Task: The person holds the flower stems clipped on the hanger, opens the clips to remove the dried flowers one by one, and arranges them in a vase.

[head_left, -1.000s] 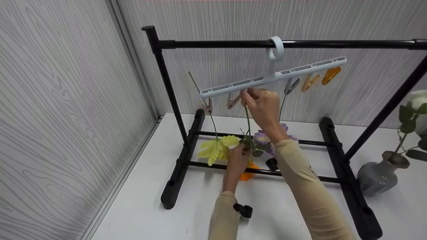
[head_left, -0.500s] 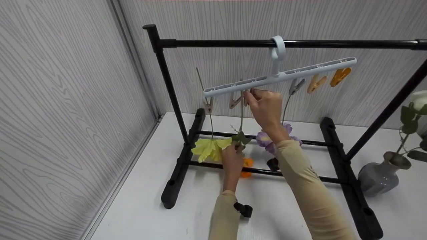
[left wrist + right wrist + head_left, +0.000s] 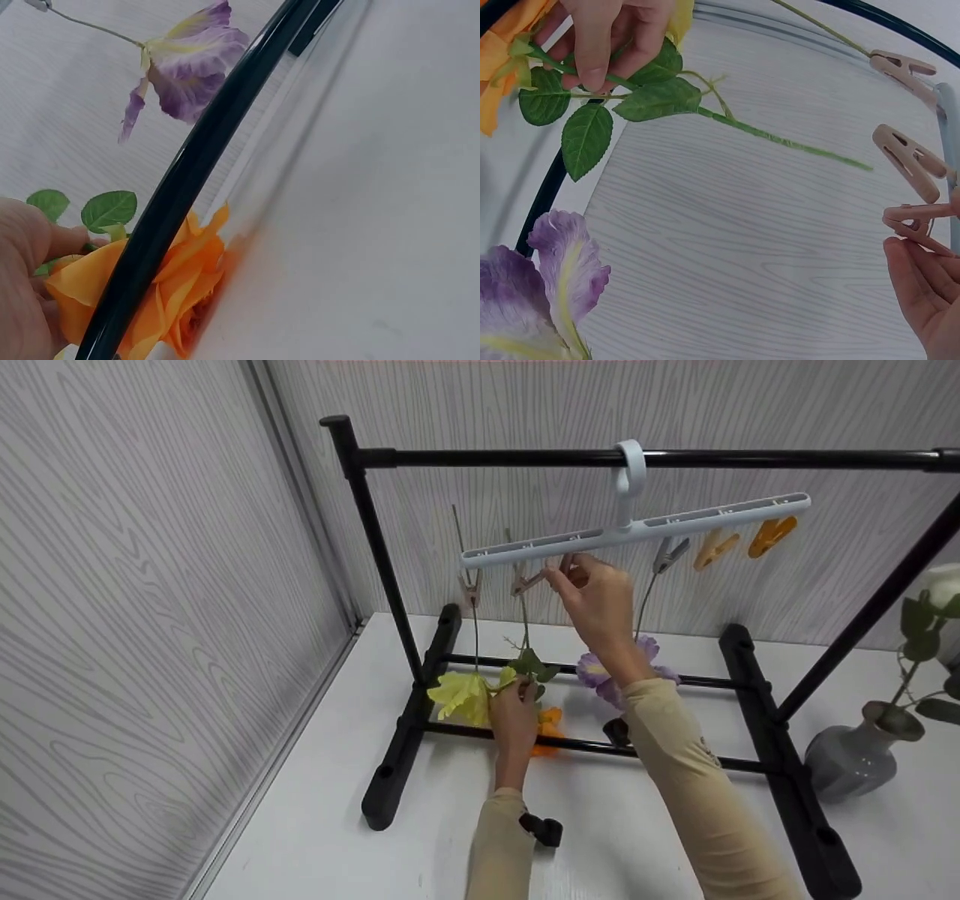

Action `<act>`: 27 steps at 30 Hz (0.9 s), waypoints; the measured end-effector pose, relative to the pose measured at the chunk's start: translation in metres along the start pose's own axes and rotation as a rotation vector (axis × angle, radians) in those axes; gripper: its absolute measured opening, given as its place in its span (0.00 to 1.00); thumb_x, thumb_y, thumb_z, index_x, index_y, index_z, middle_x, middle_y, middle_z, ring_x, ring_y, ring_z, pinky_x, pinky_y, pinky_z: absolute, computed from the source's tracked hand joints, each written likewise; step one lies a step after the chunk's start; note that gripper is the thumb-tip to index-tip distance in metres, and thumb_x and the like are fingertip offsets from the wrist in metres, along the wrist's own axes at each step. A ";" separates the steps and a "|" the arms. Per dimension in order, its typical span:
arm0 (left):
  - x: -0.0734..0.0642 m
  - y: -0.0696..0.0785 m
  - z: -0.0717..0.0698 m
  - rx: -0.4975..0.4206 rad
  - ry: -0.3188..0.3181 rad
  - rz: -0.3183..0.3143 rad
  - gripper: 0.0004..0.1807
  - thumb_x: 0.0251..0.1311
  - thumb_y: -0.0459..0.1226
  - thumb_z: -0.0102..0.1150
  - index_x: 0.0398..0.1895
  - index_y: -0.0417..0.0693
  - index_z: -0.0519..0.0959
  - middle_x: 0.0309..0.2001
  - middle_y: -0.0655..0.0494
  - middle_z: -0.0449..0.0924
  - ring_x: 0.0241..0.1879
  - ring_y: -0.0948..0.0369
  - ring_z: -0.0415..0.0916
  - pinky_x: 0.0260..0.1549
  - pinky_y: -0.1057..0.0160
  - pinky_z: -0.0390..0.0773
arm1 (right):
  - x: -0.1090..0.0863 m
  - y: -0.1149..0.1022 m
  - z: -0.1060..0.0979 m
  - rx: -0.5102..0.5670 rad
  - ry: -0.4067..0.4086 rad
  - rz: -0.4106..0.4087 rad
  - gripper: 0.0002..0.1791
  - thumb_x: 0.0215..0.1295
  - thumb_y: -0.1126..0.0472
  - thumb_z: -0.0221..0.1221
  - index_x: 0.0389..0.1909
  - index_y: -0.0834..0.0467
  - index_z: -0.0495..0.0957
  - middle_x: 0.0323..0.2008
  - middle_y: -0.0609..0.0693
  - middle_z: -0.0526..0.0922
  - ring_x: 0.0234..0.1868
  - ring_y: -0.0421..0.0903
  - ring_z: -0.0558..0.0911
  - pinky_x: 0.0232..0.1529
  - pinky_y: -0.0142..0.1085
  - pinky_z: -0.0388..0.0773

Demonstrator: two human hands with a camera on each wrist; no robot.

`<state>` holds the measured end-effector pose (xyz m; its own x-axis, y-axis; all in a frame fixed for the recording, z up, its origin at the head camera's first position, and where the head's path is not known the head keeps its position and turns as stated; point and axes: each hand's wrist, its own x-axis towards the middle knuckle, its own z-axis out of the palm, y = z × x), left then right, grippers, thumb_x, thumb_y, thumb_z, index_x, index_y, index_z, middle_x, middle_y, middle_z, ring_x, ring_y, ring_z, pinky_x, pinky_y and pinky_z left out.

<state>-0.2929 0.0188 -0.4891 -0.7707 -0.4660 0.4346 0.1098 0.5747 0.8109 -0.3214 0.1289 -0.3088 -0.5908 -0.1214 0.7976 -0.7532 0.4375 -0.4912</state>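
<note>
My left hand [image 3: 514, 724] grips the green stem [image 3: 784, 141] of an orange rose [image 3: 184, 300] just behind its bloom, which hangs head down. The stem's cut end points up towards the pale blue hanger [image 3: 622, 537]. In the right wrist view that end is apart from the clothespins. My right hand [image 3: 600, 604] pinches a pinkish clothespin [image 3: 907, 217] under the hanger. Beside it hangs another pinkish clothespin [image 3: 906, 159] with nothing in its mouth. A yellow flower [image 3: 459, 697] hangs by its stem from the leftmost clothespin [image 3: 471, 589].
A black rack [image 3: 487, 458] carries the hanger, and its low crossbar [image 3: 161, 217] passes in front of the rose. A purple flower [image 3: 187, 71] hangs from a grey clothespin [image 3: 670, 555]. Orange clothespins [image 3: 772, 537] hang farther right. A grey vase [image 3: 851, 761] stands at right.
My left hand has moved a little left with the rose, and the stem's top has shifted left from my right hand. The hanger has swung slightly to the right.
</note>
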 end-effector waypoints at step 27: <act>0.005 -0.006 -0.020 0.287 0.242 0.312 0.06 0.50 0.28 0.68 0.31 0.46 0.86 0.29 0.49 0.80 0.31 0.49 0.80 0.28 0.52 0.79 | -0.060 0.040 -0.037 -0.040 0.028 -0.014 0.09 0.57 0.71 0.64 0.40 0.68 0.81 0.32 0.59 0.85 0.35 0.52 0.84 0.37 0.41 0.81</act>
<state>-0.2848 -0.0003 -0.4836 -0.5569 -0.3652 0.7460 0.1090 0.8582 0.5016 -0.3052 0.1863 -0.3630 -0.5715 -0.1027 0.8142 -0.7487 0.4714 -0.4661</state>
